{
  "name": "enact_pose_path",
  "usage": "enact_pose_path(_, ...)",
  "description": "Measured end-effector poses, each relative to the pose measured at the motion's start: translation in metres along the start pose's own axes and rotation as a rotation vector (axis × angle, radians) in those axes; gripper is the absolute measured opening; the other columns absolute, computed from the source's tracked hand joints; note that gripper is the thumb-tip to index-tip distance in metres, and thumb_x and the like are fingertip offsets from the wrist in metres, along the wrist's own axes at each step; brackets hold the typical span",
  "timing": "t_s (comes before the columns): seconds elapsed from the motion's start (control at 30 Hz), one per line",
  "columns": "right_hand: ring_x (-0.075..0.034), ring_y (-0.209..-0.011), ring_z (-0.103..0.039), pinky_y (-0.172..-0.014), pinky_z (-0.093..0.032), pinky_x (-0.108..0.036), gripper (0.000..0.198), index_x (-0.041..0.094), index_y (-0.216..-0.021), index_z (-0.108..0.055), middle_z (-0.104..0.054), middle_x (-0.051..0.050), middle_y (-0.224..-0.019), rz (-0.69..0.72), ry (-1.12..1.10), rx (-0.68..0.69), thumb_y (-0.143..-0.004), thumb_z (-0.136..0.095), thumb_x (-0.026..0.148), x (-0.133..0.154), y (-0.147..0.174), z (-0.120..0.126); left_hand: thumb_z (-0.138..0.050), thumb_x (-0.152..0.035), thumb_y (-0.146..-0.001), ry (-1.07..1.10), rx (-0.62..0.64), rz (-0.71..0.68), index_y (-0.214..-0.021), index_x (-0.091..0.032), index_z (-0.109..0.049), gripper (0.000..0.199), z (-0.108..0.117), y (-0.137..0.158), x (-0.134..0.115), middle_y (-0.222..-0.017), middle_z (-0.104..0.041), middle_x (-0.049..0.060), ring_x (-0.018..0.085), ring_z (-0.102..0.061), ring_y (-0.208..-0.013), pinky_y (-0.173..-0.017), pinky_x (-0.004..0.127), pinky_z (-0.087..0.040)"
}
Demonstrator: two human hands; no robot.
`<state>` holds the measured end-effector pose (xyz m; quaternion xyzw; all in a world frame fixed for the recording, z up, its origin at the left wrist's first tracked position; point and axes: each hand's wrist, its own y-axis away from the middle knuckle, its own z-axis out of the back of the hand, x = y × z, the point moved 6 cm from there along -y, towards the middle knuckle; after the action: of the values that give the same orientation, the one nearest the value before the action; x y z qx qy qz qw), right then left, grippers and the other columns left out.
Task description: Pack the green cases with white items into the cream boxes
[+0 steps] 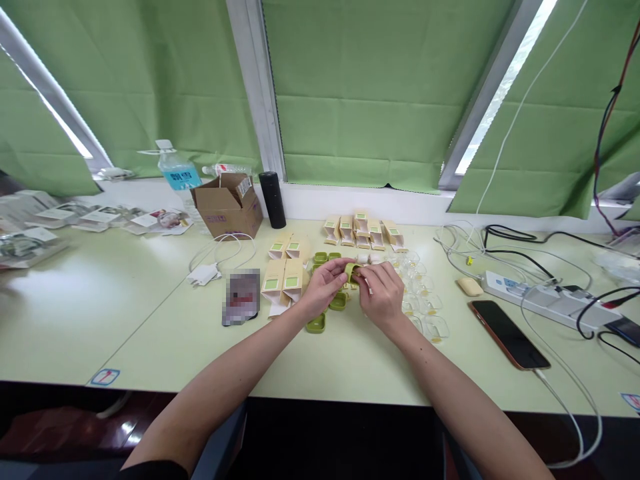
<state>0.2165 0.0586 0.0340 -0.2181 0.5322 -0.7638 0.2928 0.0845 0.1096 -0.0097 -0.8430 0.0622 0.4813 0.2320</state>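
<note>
My left hand (pixel 325 288) grips a small olive-green square cup (pixel 351 272), tilted above the table with its opening toward my right hand. The fingers of my right hand (pixel 384 293) are pinched together at the cup's opening; whatever they hold is hidden. Below my hands lie more green cups, one (pixel 339 302) just under them and another (pixel 315 324) nearer the table's front. To the right stand rows of clear plastic covers (pixel 435 327) with yellowish spots. Beige cartons (pixel 293 277) with green windows stand left of my left hand.
More small cartons (pixel 361 227) line the back. A cardboard box (pixel 227 207), a black cylinder (pixel 272 200) and a water bottle (pixel 177 170) stand back left. On the right lie a phone (pixel 507 333), a power strip (pixel 540 300) and tangled cables. A white charger (pixel 204 274) lies left.
</note>
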Motion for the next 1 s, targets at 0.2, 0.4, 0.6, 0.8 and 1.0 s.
enact_pose_path(0.2, -0.019, -0.074, -0.059, -0.066, -0.047, -0.032, 0.015, 0.021, -0.090, -0.073, -0.073, -0.004, -0.077, -0.008, -0.041, -0.013, -0.093, -0.064, 0.009, -0.001, -0.002, 0.002, -0.090, -0.036, -0.076, -0.027, 0.021, -0.023, -0.113, -0.017, -0.074, 0.045, 0.002, -0.001, 0.003, -0.112, -0.075, 0.012, 0.022, -0.067, -0.112, -0.100, 0.033, -0.049)
enact_pose_path(0.4, -0.017, -0.066, -0.055, -0.062, -0.045, -0.032, 0.017, 0.023, -0.082, -0.075, -0.067, -0.002, -0.066, -0.105, -0.142, -0.039, -0.094, -0.066, 0.014, -0.007, 0.000, 0.001, -0.091, -0.036, -0.074, -0.024, 0.022, -0.007, -0.114, -0.017, -0.075, 0.047, 0.000, -0.001, 0.003, -0.117, -0.074, 0.013, 0.022, -0.066, -0.113, -0.099, 0.032, -0.049)
enact_pose_path(0.6, -0.017, -0.064, -0.054, -0.060, -0.046, -0.033, 0.015, 0.025, -0.084, -0.079, -0.068, -0.002, -0.067, -0.190, -0.261, -0.021, -0.094, -0.069, 0.020, -0.012, 0.000, -0.001, -0.091, -0.036, -0.075, -0.019, -0.008, 0.009, -0.114, -0.017, -0.076, 0.046, -0.002, 0.000, 0.000, -0.100, -0.076, 0.010, 0.022, -0.067, -0.109, -0.098, 0.031, -0.049)
enact_pose_path(0.8, -0.017, -0.064, -0.054, -0.062, -0.047, -0.034, 0.017, 0.025, -0.084, -0.081, -0.070, -0.002, -0.069, -0.246, -0.321, 0.019, -0.094, -0.068, 0.021, -0.015, 0.000, -0.004, -0.092, -0.035, -0.074, -0.007, -0.014, 0.012, -0.114, -0.017, -0.077, 0.047, -0.004, 0.001, 0.000, -0.090, -0.074, 0.008, 0.022, -0.067, -0.107, -0.096, 0.030, -0.050)
enact_pose_path(1.0, -0.017, -0.063, -0.053, -0.060, -0.046, -0.033, 0.018, 0.025, -0.082, -0.080, -0.069, -0.001, -0.066, -0.233, -0.337, 0.022, -0.094, -0.068, 0.020, -0.014, -0.002, -0.004, -0.093, -0.037, -0.072, -0.003, -0.017, 0.030, -0.114, -0.017, -0.076, 0.049, -0.004, 0.001, 0.000, -0.090, -0.075, 0.007, 0.021, -0.066, -0.108, -0.099, 0.031, -0.049)
